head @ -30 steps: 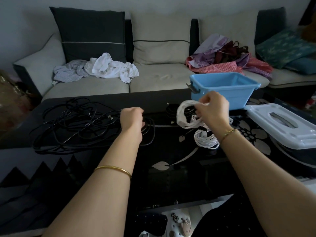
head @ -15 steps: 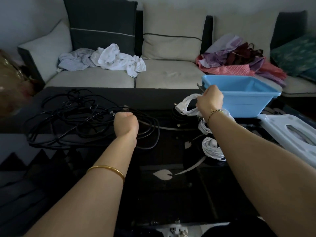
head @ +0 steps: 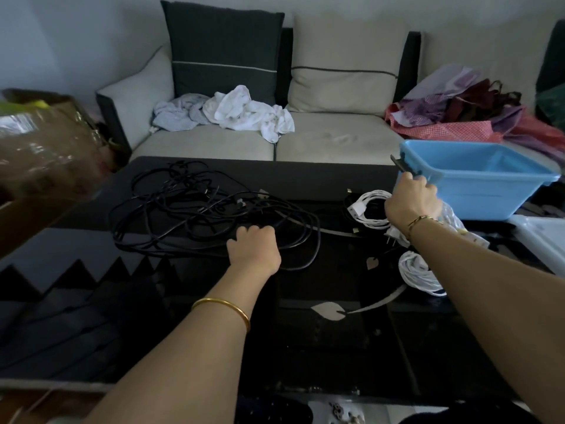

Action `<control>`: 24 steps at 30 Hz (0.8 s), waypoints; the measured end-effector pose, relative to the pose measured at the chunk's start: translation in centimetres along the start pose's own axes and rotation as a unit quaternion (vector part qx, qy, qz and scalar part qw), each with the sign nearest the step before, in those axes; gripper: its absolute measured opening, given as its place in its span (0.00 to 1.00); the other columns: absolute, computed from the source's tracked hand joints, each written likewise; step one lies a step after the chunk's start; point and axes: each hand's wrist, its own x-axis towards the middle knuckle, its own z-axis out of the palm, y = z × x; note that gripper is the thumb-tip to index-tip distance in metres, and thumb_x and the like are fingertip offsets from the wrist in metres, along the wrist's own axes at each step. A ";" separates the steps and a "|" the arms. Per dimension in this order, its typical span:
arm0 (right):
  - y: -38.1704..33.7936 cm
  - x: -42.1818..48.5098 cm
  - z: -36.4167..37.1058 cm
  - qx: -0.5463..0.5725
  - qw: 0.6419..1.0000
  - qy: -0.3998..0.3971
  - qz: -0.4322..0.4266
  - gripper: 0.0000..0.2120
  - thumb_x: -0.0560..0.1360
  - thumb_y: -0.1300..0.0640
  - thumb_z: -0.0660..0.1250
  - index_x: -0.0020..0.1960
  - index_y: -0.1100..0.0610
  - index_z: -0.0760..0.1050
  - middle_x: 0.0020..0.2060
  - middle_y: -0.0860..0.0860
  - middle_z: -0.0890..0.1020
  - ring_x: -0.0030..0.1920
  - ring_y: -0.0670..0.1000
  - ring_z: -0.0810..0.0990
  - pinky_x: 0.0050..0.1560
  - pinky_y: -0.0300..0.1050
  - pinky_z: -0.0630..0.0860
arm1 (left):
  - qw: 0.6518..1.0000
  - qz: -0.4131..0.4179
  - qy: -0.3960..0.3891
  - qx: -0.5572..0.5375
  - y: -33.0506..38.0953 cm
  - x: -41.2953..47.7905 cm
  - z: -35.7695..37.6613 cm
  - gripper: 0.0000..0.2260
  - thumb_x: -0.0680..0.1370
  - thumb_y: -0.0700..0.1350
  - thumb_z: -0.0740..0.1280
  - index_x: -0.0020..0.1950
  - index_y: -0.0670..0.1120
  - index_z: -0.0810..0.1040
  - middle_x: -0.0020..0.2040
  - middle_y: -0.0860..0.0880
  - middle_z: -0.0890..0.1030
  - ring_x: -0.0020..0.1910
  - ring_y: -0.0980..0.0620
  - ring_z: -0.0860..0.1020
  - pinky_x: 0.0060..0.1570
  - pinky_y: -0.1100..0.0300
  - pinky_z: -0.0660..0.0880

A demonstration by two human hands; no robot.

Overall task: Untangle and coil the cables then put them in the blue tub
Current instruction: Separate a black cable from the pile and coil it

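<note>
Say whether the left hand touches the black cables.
Touching. Head view: the left hand curls its fingers over strands of the black cables.

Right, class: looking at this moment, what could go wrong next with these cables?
1. The left hand grips the black cables, which lie tangled; tugging may tighten the knots.
2. The white cable looped in the right hand sits beside the blue tub; the loops could catch its rim or spring apart.
</note>
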 end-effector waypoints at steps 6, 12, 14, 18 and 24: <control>-5.1 -4.0 -0.8 0.315 0.918 -0.239 -0.023 0.17 0.77 0.49 0.64 0.54 0.65 0.73 0.41 0.60 0.78 0.45 0.58 0.82 0.38 0.44 0.74 | 0.954 0.028 0.136 -0.267 -0.5 -0.1 -2.2 0.19 0.75 0.38 0.69 0.64 0.50 0.72 0.50 0.52 0.77 0.54 0.49 0.77 0.61 0.51 0.70; -8.7 -6.7 -0.4 0.603 0.695 -0.370 0.124 0.09 0.75 0.60 0.69 0.52 0.62 0.71 0.39 0.59 0.77 0.31 0.53 0.82 0.35 0.48 0.81 | 0.841 0.168 -0.100 -0.504 -2.4 -3.1 -5.4 0.21 0.73 0.27 0.67 0.62 0.45 0.73 0.44 0.49 0.81 0.43 0.57 0.79 0.47 0.68 0.75; -9.6 -7.5 -0.7 0.640 0.697 -0.296 0.134 0.14 0.74 0.72 0.64 0.56 0.61 0.69 0.35 0.59 0.76 0.28 0.51 0.79 0.30 0.44 0.78 | 0.814 0.151 -0.211 -0.520 -3.2 -4.2 -5.7 0.19 0.75 0.28 0.65 0.62 0.44 0.73 0.48 0.48 0.82 0.48 0.55 0.80 0.54 0.62 0.75; -10.8 -8.7 -2.6 0.690 0.691 -0.196 0.094 0.25 0.73 0.76 0.54 0.67 0.61 0.66 0.37 0.55 0.79 0.28 0.47 0.78 0.26 0.36 0.74 | 0.832 0.069 -0.267 -0.481 -4.9 -4.6 -6.0 0.13 0.78 0.34 0.64 0.60 0.45 0.76 0.58 0.47 0.80 0.63 0.52 0.75 0.65 0.54 0.70; -12.2 -10.1 -6.8 0.771 0.628 -0.105 -0.015 0.23 0.66 0.78 0.48 0.44 0.57 0.74 0.27 0.51 0.77 0.27 0.46 0.74 0.29 0.35 0.70 | 0.916 -0.108 -0.060 -0.381 -9.9 -3.8 -5.3 0.23 0.77 0.37 0.64 0.72 0.44 0.67 0.68 0.44 0.70 0.64 0.47 0.72 0.58 0.55 0.74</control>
